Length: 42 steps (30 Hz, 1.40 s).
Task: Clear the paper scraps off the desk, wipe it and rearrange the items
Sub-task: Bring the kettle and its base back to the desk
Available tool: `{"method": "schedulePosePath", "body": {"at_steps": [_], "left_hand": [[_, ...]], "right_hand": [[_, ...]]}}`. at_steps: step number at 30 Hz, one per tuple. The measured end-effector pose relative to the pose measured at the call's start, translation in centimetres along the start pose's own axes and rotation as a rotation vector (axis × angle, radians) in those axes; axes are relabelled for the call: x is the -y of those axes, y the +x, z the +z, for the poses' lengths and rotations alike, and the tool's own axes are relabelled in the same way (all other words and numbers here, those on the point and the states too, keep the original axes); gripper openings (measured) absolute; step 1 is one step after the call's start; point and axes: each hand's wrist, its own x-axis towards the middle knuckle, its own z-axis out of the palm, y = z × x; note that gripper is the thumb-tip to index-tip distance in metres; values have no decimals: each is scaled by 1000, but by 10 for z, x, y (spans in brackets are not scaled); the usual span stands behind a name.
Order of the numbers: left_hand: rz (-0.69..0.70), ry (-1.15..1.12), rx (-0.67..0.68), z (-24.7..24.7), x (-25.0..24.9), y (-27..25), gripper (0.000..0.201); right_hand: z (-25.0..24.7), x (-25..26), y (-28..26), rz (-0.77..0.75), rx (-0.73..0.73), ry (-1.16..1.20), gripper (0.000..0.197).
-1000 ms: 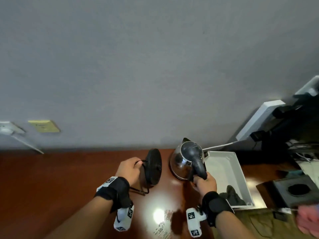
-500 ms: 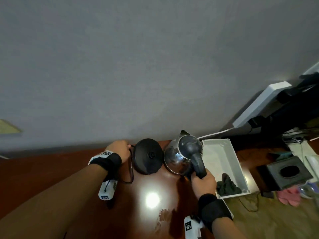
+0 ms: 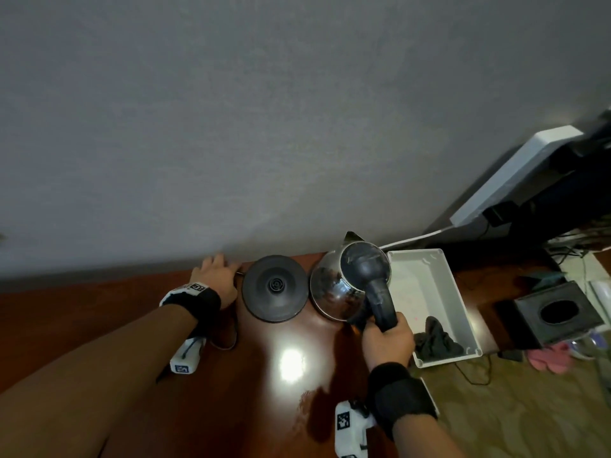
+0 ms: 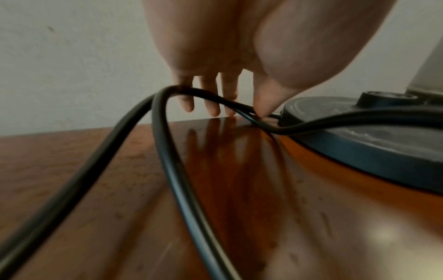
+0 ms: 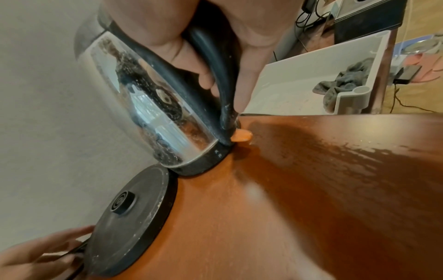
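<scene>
A round black kettle base [image 3: 274, 287] lies flat on the brown desk [image 3: 132, 325], close to the wall. My left hand [image 3: 220, 266] is at its left edge, fingers [image 4: 212, 102] straight and pointing down at the desk, thumb tip touching the black cord [image 4: 167, 151] where it leaves the base [image 4: 359, 136]. Right of the base is a steel kettle [image 3: 340, 285]; my right hand [image 3: 386, 335] grips its black handle [image 5: 215, 72]. Whether the kettle's bottom [image 5: 203, 164] rests on the desk I cannot tell.
A white tray [image 3: 426, 269] with a crumpled dark cloth [image 3: 436, 338] stands at the desk's right end, just right of the kettle. Beyond it are a black tissue box [image 3: 558, 312] and tangled cables. A darker, damp-looking patch [image 5: 335, 151] marks the desk.
The base stood on edge in my left hand a second ago; now it lies flat by the wall and the hand has let go. My right hand still grips the kettle.
</scene>
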Motion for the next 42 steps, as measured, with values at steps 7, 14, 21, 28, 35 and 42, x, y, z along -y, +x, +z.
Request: {"method": "schedulePosePath", "body": {"at_steps": [7,14,21,28,35,42], "left_hand": [[71,86,-186,7,-6,-32,57],[-191,-36,221,15,-10,-67,138],[-84,-66,248,17,4,-62,142],[-45,67,279,14,8,-63,140],[-51,67,303,18,2,-73,134],[-52,-22,85,22,-9,-105,105]], "right_hand": [[0,3,-3,8,1,-6,12],[-3,7,-3,5,9,-46,12],[-4,7,-3,5,27,-56,13],[-8,16,3,28,32,-67,11],[-8,21,25,-3,93,-108,15],[-29,11,22,-80,231,-145,44]]}}
